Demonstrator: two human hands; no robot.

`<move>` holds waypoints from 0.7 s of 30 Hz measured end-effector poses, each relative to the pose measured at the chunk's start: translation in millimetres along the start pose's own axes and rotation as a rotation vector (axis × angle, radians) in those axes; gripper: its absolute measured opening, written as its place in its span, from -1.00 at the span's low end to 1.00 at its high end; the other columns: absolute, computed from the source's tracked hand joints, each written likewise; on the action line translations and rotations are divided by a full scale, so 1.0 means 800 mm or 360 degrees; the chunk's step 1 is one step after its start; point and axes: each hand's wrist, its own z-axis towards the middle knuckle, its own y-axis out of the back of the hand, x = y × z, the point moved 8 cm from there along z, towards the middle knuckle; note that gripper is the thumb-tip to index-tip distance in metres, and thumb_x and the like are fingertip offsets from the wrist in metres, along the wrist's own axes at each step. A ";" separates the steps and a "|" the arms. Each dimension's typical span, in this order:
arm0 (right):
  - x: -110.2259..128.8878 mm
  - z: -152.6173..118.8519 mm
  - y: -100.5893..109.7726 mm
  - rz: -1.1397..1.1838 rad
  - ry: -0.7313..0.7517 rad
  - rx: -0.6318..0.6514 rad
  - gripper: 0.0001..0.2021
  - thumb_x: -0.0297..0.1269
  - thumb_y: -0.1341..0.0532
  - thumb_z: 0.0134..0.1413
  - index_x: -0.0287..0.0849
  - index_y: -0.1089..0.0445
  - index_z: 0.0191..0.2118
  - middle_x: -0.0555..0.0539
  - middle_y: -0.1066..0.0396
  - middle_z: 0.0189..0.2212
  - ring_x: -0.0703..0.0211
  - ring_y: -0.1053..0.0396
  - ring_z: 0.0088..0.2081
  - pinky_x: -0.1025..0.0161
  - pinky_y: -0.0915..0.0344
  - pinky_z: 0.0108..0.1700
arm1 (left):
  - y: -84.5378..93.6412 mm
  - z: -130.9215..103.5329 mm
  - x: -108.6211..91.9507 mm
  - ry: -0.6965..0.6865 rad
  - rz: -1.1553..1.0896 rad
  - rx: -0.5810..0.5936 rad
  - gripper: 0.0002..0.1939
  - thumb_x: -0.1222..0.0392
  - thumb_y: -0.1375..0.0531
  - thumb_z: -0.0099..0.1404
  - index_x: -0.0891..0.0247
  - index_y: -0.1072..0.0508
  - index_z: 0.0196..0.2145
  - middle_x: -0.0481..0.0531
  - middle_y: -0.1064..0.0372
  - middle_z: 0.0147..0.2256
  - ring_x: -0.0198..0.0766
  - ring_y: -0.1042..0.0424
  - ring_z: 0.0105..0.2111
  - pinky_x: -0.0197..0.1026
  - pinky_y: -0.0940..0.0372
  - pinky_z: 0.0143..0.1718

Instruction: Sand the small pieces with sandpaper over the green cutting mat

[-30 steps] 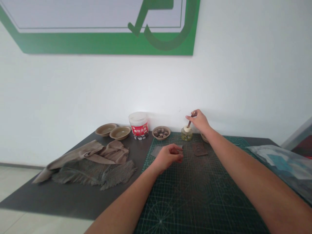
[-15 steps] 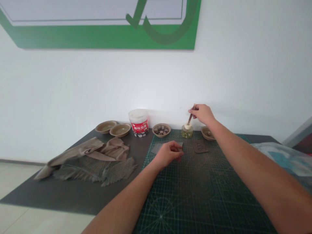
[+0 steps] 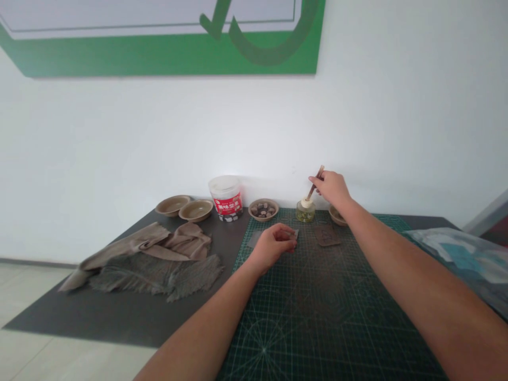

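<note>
Holding a slim brown stick (image 3: 311, 192) in a closed pinch, the right hand (image 3: 332, 188) positions its lower end at the pale neck of a clear jar (image 3: 305, 214), far on the green cutting mat (image 3: 301, 323). The stick appears to have reached the neck; release is not yet done, and insertion depth cannot be told. Nearer and left, the left hand (image 3: 273, 244) curls above a translucent sheet (image 3: 254, 238); whether it grips anything cannot be told.
</note>
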 end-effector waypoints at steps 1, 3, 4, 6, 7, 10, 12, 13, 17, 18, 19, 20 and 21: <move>-0.001 -0.002 -0.001 -0.0001 -0.0002 -0.0025 -0.68 -0.06 -0.20 0.25 -0.22 -0.55 -0.29 -0.15 -0.55 -0.51 0.04 -0.53 -0.40 0.19 -0.35 -0.22 | 0.000 -0.001 -0.001 0.0000 -0.0003 -0.0001 -0.67 0.24 -0.42 0.03 0.28 -0.52 -0.22 -0.01 -0.50 -0.41 -0.28 -0.49 -0.43 -0.20 -0.42 -0.33; -0.003 -0.005 -0.002 0.0002 0.0000 -0.0056 -0.70 -0.07 -0.23 0.21 -0.22 -0.55 -0.31 -0.15 -0.55 -0.50 0.01 -0.54 -0.36 0.18 -0.35 -0.19 | -0.001 -0.002 -0.002 0.0001 -0.0005 0.0001 -0.68 0.24 -0.42 0.03 0.28 -0.51 -0.23 -0.02 -0.48 -0.43 -0.28 -0.49 -0.44 -0.19 -0.42 -0.34; -0.003 -0.006 -0.001 0.0004 0.0000 -0.0080 -0.70 -0.07 -0.24 0.21 -0.22 -0.55 -0.30 -0.16 -0.56 -0.48 0.00 -0.54 -0.34 0.17 -0.35 -0.18 | -0.001 -0.002 -0.003 0.0001 -0.0009 0.0001 -0.68 0.24 -0.42 0.04 0.28 -0.50 -0.24 -0.03 -0.48 -0.44 -0.28 -0.48 -0.46 -0.19 -0.42 -0.34; -0.003 -0.007 0.004 0.0011 -0.0011 -0.0159 -0.68 -0.07 -0.20 0.24 -0.23 -0.55 -0.26 -0.18 -0.57 -0.44 -0.01 -0.54 -0.31 0.16 -0.35 -0.16 | -0.001 -0.002 -0.004 -0.0001 -0.0027 0.0002 -0.69 0.24 -0.42 0.04 0.29 -0.48 -0.24 -0.05 -0.46 -0.46 -0.28 -0.48 -0.47 -0.18 -0.42 -0.34; -0.004 -0.007 0.007 0.0018 -0.0018 -0.0190 -0.67 -0.07 -0.18 0.26 -0.24 -0.55 -0.25 -0.19 -0.57 -0.43 -0.01 -0.54 -0.31 0.16 -0.35 -0.16 | -0.001 -0.002 -0.004 -0.0004 -0.0041 0.0007 -0.68 0.25 -0.42 0.04 0.29 -0.47 -0.24 -0.05 -0.46 -0.46 -0.28 -0.48 -0.47 -0.18 -0.43 -0.33; -0.004 -0.007 0.014 0.0061 -0.0035 -0.0214 -0.68 -0.05 -0.22 0.21 -0.23 -0.54 -0.31 -0.15 -0.54 -0.53 0.02 -0.54 -0.39 0.18 -0.37 -0.20 | -0.002 -0.001 -0.004 -0.0014 -0.0089 0.0026 -0.67 0.25 -0.42 0.03 0.29 -0.46 -0.24 -0.05 -0.45 -0.45 -0.29 -0.48 -0.45 -0.18 -0.43 -0.32; -0.007 -0.008 0.022 0.0099 -0.0052 -0.0261 -0.66 -0.03 -0.21 0.22 -0.22 -0.53 -0.33 -0.13 -0.54 -0.54 0.04 -0.54 -0.42 0.19 -0.39 -0.22 | -0.002 0.000 -0.004 -0.0019 -0.0114 0.0026 -0.67 0.25 -0.41 0.04 0.29 -0.45 -0.24 -0.07 -0.44 -0.47 -0.30 -0.47 -0.46 -0.19 -0.43 -0.33; -0.008 -0.009 0.026 0.0120 -0.0064 -0.0301 -0.64 -0.02 -0.18 0.25 -0.22 -0.53 -0.31 -0.14 -0.55 -0.52 0.05 -0.54 -0.42 0.19 -0.40 -0.22 | -0.002 0.000 -0.003 -0.0021 -0.0125 0.0022 -0.67 0.25 -0.41 0.04 0.29 -0.45 -0.24 -0.07 -0.44 -0.47 -0.30 -0.47 -0.47 -0.19 -0.43 -0.33; -0.016 -0.013 0.036 0.0231 -0.0106 -0.0335 -0.66 -0.02 -0.20 0.23 -0.22 -0.52 -0.33 -0.13 -0.55 -0.53 0.09 -0.52 -0.51 0.22 -0.42 -0.33 | 0.000 0.001 -0.003 -0.0029 -0.0148 -0.0016 -0.63 0.28 -0.42 0.02 0.28 -0.45 -0.19 -0.07 -0.45 -0.47 -0.30 -0.49 -0.46 -0.21 -0.43 -0.34; -0.017 -0.014 0.038 0.0259 -0.0114 -0.0337 -0.67 -0.03 -0.23 0.21 -0.22 -0.51 -0.35 -0.12 -0.55 -0.55 0.10 -0.52 -0.53 0.24 -0.42 -0.36 | 0.001 0.001 -0.003 -0.0030 -0.0145 -0.0036 -0.64 0.28 -0.42 0.03 0.29 -0.46 -0.19 -0.06 -0.45 -0.47 -0.30 -0.49 -0.47 -0.21 -0.43 -0.34; -0.018 -0.016 0.041 0.0283 -0.0121 -0.0359 -0.67 -0.03 -0.23 0.21 -0.21 -0.51 -0.36 -0.12 -0.54 -0.55 0.10 -0.52 -0.54 0.24 -0.42 -0.37 | 0.003 0.000 -0.003 -0.0031 -0.0140 -0.0058 -0.65 0.28 -0.42 0.04 0.31 -0.47 -0.20 -0.05 -0.45 -0.47 -0.30 -0.49 -0.47 -0.21 -0.43 -0.35; -0.018 -0.018 0.044 0.0301 -0.0130 -0.0399 -0.66 -0.02 -0.21 0.22 -0.21 -0.50 -0.35 -0.12 -0.55 -0.55 0.10 -0.52 -0.54 0.24 -0.43 -0.36 | 0.004 0.000 -0.003 -0.0031 -0.0133 -0.0078 -0.67 0.28 -0.42 0.04 0.32 -0.48 -0.22 -0.04 -0.46 -0.47 -0.30 -0.49 -0.48 -0.22 -0.43 -0.36; -0.019 -0.019 0.048 0.0317 -0.0137 -0.0441 -0.66 -0.02 -0.19 0.24 -0.21 -0.50 -0.34 -0.12 -0.55 -0.54 0.10 -0.52 -0.53 0.23 -0.43 -0.35 | 0.006 0.000 -0.003 -0.0031 -0.0127 -0.0096 -0.68 0.28 -0.42 0.04 0.33 -0.48 -0.23 -0.04 -0.46 -0.48 -0.30 -0.48 -0.48 -0.22 -0.43 -0.37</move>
